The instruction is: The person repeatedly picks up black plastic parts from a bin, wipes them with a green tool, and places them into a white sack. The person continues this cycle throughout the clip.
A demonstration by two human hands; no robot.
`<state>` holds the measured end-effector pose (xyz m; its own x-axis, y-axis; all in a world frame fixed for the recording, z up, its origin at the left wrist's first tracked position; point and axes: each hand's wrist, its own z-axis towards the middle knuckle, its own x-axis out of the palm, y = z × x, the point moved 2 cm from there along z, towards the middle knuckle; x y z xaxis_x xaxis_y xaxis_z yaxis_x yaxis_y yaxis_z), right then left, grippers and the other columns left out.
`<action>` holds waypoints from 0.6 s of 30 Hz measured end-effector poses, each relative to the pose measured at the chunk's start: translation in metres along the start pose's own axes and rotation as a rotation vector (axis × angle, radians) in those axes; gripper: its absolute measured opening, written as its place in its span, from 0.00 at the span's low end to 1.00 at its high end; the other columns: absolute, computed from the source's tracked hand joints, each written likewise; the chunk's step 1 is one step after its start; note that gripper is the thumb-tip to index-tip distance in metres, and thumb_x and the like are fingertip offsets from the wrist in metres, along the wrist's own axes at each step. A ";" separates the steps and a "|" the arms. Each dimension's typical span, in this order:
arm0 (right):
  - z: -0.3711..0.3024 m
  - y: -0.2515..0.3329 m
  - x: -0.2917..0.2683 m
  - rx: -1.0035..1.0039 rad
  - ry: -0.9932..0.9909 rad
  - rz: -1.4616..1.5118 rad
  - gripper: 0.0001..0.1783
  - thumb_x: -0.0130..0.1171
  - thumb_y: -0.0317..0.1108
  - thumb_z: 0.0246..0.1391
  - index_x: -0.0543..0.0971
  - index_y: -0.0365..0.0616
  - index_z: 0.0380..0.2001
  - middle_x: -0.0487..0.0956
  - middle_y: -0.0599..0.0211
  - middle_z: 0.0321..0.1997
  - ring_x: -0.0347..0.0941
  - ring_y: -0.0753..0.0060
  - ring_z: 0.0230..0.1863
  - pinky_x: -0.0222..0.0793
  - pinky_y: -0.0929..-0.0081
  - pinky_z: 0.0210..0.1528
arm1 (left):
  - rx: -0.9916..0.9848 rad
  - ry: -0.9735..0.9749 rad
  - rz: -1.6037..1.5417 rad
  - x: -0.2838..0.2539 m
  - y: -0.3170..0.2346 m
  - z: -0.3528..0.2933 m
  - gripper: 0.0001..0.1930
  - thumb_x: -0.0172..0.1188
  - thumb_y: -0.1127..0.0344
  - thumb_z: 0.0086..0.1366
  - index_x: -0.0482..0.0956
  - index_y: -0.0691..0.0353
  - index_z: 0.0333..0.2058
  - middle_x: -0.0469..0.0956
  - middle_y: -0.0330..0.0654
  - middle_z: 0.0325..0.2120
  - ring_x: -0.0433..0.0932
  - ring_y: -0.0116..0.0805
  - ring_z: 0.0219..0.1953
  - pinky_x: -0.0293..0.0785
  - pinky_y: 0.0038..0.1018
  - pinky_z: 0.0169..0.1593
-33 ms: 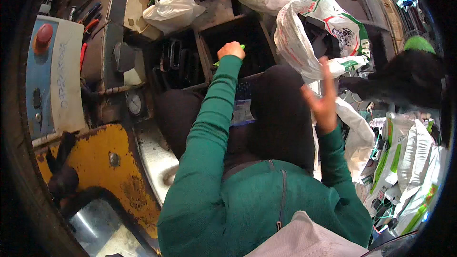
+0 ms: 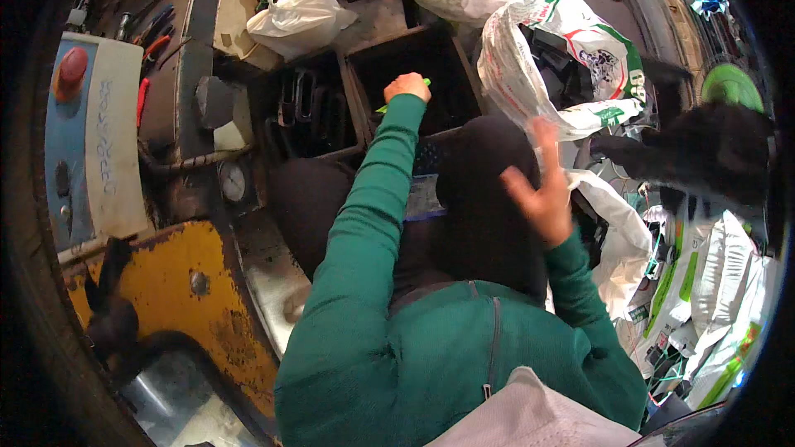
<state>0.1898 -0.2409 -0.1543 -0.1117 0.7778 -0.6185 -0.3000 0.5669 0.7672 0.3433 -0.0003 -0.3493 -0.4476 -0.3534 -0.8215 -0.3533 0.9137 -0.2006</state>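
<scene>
Above the dark rectangular bin (image 2: 469, 70), I'm watching the left hand (image 2: 407, 85) gripping a slim green implement (image 2: 426, 81), open room showing between fist and right rim. Right of the bin, the right hand (image 2: 542, 190) is hovering empty, fingers spread, near a crinkled white sack (image 2: 511, 74). Left of the bin, rounded black pieces (image 2: 286, 108) are lying in a neighbouring crate (image 2: 335, 151).

Black rectangular bin (image 2: 465, 70): open on top.
Black-trousered knee (image 2: 489, 157): between bin and your right hand (image 2: 545, 199).
White plastic sack (image 2: 503, 74): right of bin.
</scene>
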 end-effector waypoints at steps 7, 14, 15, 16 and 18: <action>0.006 0.013 0.026 -0.021 0.088 -0.356 0.28 0.65 0.37 0.41 0.76 0.57 0.51 0.60 0.60 0.68 0.46 0.42 0.70 0.45 0.44 0.65 | 0.211 -0.302 0.070 0.065 -0.019 0.057 0.13 0.45 0.62 0.65 0.79 0.55 0.40 0.81 0.45 0.30 0.82 0.46 0.35 0.77 0.42 0.38; 0.005 0.019 0.033 -0.019 0.081 -0.393 0.28 0.65 0.38 0.40 0.76 0.58 0.50 0.60 0.60 0.67 0.47 0.42 0.69 0.46 0.44 0.64 | 0.131 -0.237 -0.202 0.074 -0.014 0.069 0.14 0.61 0.66 0.53 0.78 0.56 0.40 0.80 0.51 0.36 0.80 0.50 0.39 0.75 0.42 0.43; 0.006 0.019 0.033 -0.036 0.075 -0.392 0.28 0.66 0.38 0.40 0.76 0.59 0.50 0.60 0.60 0.67 0.47 0.42 0.69 0.46 0.43 0.63 | 0.100 -0.302 -0.428 0.068 -0.016 0.077 0.16 0.64 0.66 0.49 0.79 0.56 0.39 0.81 0.50 0.36 0.80 0.49 0.39 0.75 0.41 0.44; 0.006 0.023 0.031 -0.043 0.070 -0.400 0.28 0.65 0.38 0.40 0.76 0.58 0.51 0.61 0.60 0.67 0.48 0.42 0.69 0.46 0.44 0.63 | 0.066 -0.341 -0.655 0.082 -0.014 0.088 0.18 0.67 0.66 0.45 0.79 0.56 0.38 0.81 0.50 0.35 0.80 0.49 0.38 0.75 0.39 0.44; 0.011 0.027 0.032 -0.103 0.085 -0.384 0.29 0.65 0.37 0.40 0.76 0.58 0.51 0.61 0.60 0.67 0.48 0.42 0.68 0.46 0.45 0.64 | -0.080 -0.316 -1.206 0.107 0.017 0.125 0.21 0.72 0.64 0.38 0.81 0.57 0.36 0.82 0.48 0.32 0.80 0.45 0.37 0.74 0.34 0.46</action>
<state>0.1887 -0.1970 -0.1515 -0.0496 0.4876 -0.8716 -0.4276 0.7783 0.4598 0.3921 0.0023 -0.5070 0.4086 -0.8830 -0.2311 -0.4550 0.0225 -0.8902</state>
